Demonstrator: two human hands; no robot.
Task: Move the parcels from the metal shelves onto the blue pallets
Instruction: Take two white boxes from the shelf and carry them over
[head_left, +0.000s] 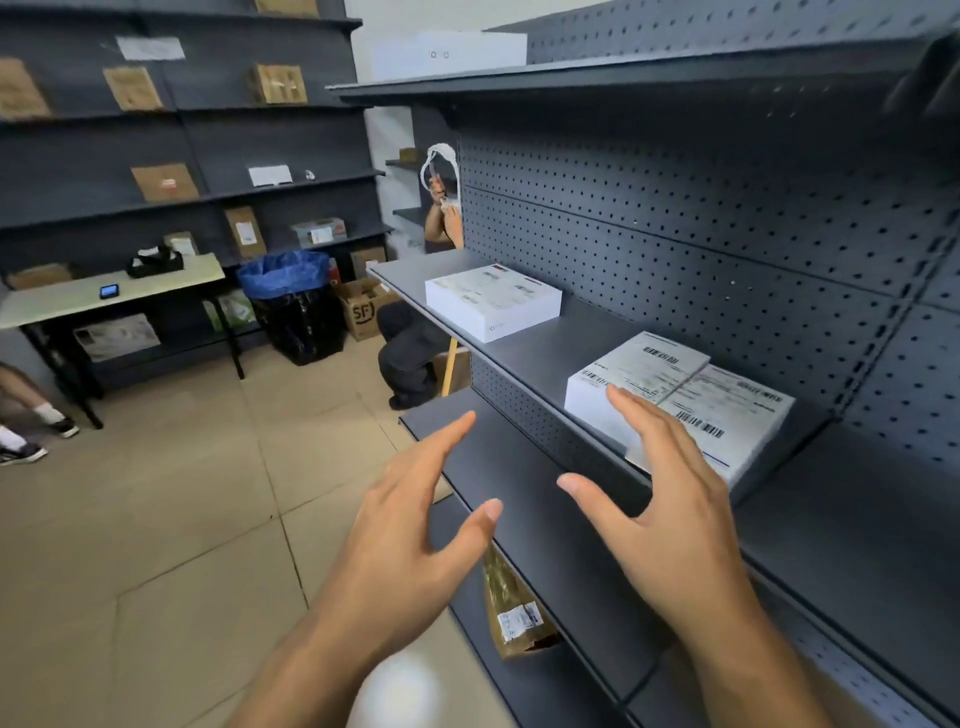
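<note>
The grey metal shelf (545, 358) carries two stacked white parcels (727, 421) at its front edge and a white box (493, 301) farther along. The left hand (415, 525) and right hand (670, 499) hover empty, fingers (447, 441) spread, the right in front of the parcels.

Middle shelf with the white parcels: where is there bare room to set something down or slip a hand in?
Bare middle shelf lies between the far white box and the stacked white parcels; a hand should fit there. The lower shelf beneath the stack is bare too. Crowded at the stack's near corner, where the right hand hovers.
</note>
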